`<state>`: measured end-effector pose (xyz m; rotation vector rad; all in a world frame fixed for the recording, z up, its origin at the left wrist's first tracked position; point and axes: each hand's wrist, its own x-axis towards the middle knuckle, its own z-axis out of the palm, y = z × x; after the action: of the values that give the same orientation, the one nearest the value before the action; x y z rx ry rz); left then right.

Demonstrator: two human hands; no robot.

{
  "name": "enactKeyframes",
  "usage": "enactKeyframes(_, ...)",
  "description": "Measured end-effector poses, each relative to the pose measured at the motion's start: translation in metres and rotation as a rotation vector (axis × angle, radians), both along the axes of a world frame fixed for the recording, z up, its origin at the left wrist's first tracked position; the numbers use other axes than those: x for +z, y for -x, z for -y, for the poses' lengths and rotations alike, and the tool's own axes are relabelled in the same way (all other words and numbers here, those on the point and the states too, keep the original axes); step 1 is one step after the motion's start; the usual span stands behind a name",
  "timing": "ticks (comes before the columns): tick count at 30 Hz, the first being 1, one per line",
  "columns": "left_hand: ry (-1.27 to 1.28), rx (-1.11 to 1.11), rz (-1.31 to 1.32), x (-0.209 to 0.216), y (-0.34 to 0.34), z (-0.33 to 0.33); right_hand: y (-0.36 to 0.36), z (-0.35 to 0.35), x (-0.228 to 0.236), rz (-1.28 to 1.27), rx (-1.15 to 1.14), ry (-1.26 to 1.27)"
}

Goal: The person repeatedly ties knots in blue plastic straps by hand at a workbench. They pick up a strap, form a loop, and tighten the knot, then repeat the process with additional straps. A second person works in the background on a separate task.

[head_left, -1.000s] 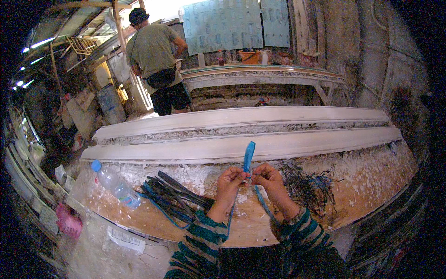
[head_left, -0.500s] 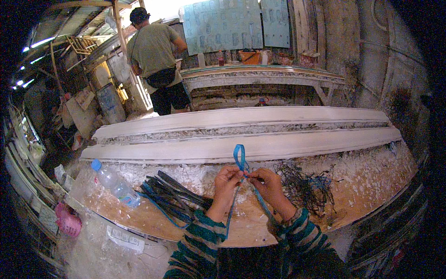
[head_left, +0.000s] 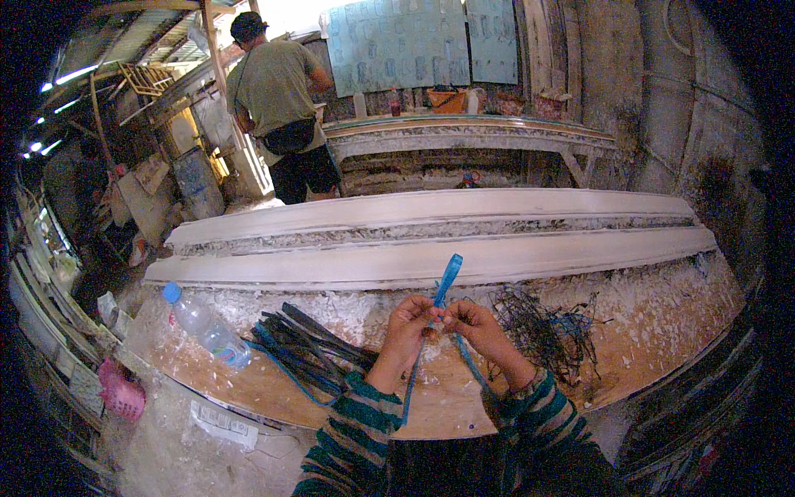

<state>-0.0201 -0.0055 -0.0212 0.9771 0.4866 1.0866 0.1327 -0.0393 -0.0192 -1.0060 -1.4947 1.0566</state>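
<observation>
A narrow blue strap point(head_left: 449, 277) is looped above my fingers, and its two tails hang down between my wrists. My left hand point(head_left: 406, 331) is closed, pinching the strap at the base of the loop. Close beside it, nearly touching, my right hand point(head_left: 482, 327) is closed on the same strap. Exactly how the strap crosses between the fingertips is hidden. By my left forearm lies a bundle of black and blue strips point(head_left: 310, 344). To the right of my right hand is a tangled heap of thin black and blue strands point(head_left: 551, 335).
A clear plastic bottle with a blue cap point(head_left: 203, 323) lies on the wooden tabletop point(head_left: 447, 389). Two long white moulded pieces point(head_left: 497, 253) stretch across behind my hands. A pink basket point(head_left: 122, 393) is at the left. Another person point(head_left: 277, 99) stands near the back bench point(head_left: 464, 137).
The upright open loop has narrowed and tilted to the right, turning its flat side. Both hands stay in nearly the same place, still pinching the strap.
</observation>
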Motion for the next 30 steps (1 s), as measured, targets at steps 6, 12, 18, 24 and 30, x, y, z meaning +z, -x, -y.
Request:
enactKeyframes(6,-0.02,0.021,-0.031,-0.006,-0.003,-0.003,0.0,0.005,0.006,-0.092,0.025,0.059)
enactKeyframes(12,-0.012,0.024,-0.03,-0.002,-0.007,0.0,-0.002,0.007,0.01,-0.109,0.027,0.104)
enactKeyframes(18,-0.1,0.016,-0.09,-0.001,-0.006,0.002,0.001,0.005,0.009,-0.235,0.018,0.166)
enactKeyframes(24,-0.169,0.06,-0.06,-0.004,-0.011,0.001,0.005,0.006,0.005,-0.223,-0.056,0.119)
enactKeyframes(30,-0.18,0.08,-0.078,0.0,-0.011,0.002,0.004,-0.001,-0.003,-0.167,-0.171,0.02)
